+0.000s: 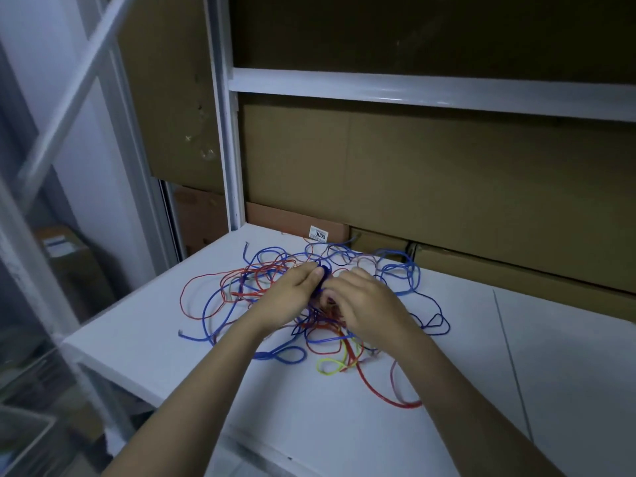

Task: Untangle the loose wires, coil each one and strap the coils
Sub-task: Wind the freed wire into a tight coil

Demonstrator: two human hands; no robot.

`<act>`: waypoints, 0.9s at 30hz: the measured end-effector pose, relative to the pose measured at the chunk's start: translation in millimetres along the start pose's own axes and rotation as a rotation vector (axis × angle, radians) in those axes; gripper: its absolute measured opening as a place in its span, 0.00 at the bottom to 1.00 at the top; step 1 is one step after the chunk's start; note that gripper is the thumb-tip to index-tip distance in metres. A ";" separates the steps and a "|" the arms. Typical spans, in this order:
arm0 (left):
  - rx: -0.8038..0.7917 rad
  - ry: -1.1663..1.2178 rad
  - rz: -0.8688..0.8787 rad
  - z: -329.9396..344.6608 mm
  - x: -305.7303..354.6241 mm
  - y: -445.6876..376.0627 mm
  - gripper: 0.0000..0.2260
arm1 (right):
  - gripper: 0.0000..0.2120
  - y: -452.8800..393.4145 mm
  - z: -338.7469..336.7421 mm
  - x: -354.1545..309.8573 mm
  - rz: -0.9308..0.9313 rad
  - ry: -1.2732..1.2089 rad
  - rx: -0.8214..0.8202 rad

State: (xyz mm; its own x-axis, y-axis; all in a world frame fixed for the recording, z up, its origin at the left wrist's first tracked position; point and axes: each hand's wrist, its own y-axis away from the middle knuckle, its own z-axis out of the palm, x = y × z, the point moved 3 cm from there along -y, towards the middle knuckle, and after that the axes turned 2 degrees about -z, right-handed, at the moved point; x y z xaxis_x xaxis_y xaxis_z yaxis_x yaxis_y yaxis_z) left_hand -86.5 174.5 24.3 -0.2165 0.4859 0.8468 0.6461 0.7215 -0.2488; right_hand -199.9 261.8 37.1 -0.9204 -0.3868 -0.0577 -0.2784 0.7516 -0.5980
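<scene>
The tangle of wires (309, 304) sprawls over the white shelf (144, 339), blue, red and a little yellow-green (332, 364) all looped through one another; it looks light, thin and limp, so pulling hard would probably only tighten the knots. Both hands meet at the middle of the heap: the left hand (292, 294) pinches a small dark-blue bunch (321, 278) between thumb and curled fingers, while the right hand (364, 304) is curled over the strands just beside it, what it holds being hidden. A free end, such as the blue tip (182, 334) lying apart at the left, seems the sensible place to grip and feed back through.
</scene>
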 end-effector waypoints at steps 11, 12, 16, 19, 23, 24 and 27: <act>-0.240 0.304 -0.107 -65.5 -34.5 -11.4 0.18 | 0.08 -55.8 66.5 -8.4 0.403 -0.341 0.493; -0.239 0.297 -0.128 -73.8 -40.7 -14.6 0.17 | 0.09 -62.1 76.8 -13.0 0.467 -0.526 0.458; -0.192 0.349 -0.183 -96.1 -62.5 -25.5 0.17 | 0.17 -80.7 105.0 -38.4 0.649 -0.906 0.538; -0.196 0.389 -0.247 -104.7 -76.7 -33.6 0.16 | 0.16 -88.5 120.9 -57.2 0.737 -0.787 0.593; -0.192 0.325 -0.225 -108.8 -89.7 -44.7 0.25 | 0.18 -99.8 141.8 -70.0 0.768 -0.420 0.409; -0.199 0.354 -0.238 -109.5 -92.2 -47.1 0.27 | 0.19 -101.7 144.9 -69.5 0.768 -0.399 0.385; -0.302 0.540 -0.299 -111.0 -96.0 -52.0 0.26 | 0.16 -105.0 144.1 -65.2 0.781 -0.495 0.473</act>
State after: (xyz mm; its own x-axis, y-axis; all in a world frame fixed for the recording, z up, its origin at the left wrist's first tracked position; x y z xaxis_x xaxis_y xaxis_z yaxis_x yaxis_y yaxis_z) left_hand -18.1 35.6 8.1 -0.0727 -0.0831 0.9939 0.8081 0.5791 0.1075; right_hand -71.0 131.1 -11.5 -0.5526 -0.1383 -0.8219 0.5817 0.6423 -0.4992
